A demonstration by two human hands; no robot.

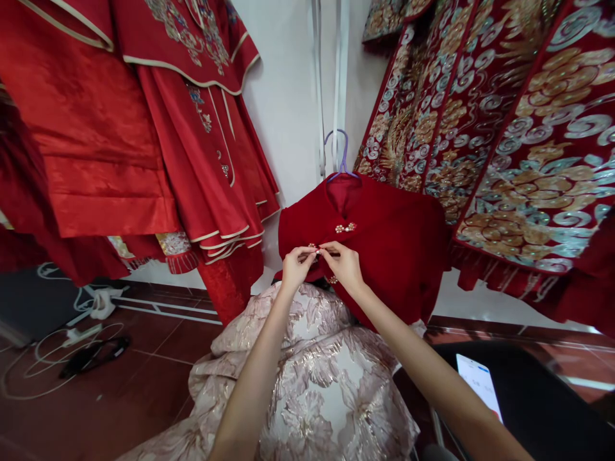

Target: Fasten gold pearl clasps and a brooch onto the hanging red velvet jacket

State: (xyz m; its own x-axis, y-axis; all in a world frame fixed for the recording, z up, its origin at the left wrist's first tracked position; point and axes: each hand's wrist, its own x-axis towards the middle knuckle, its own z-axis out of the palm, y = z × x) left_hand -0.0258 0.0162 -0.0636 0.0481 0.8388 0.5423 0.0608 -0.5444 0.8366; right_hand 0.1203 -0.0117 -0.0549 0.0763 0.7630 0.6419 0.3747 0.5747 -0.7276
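Note:
A dark red velvet jacket hangs in front of me on a purple hanger. Down its front run ornate clasps; the upper clasp is fastened across the opening, and a lower clasp piece shows below my hands. My left hand pinches the jacket's left front edge at the middle clasp. From the other side my right hand pinches at the same clasp, fingertips nearly touching the left ones. The fingers mostly cover this middle clasp, so whether it is joined cannot be seen.
Shiny pale floral fabric spreads below the jacket. Red garments hang at left, an embroidered one at right. A phone lies on a black seat. Cables trail over the floor at left.

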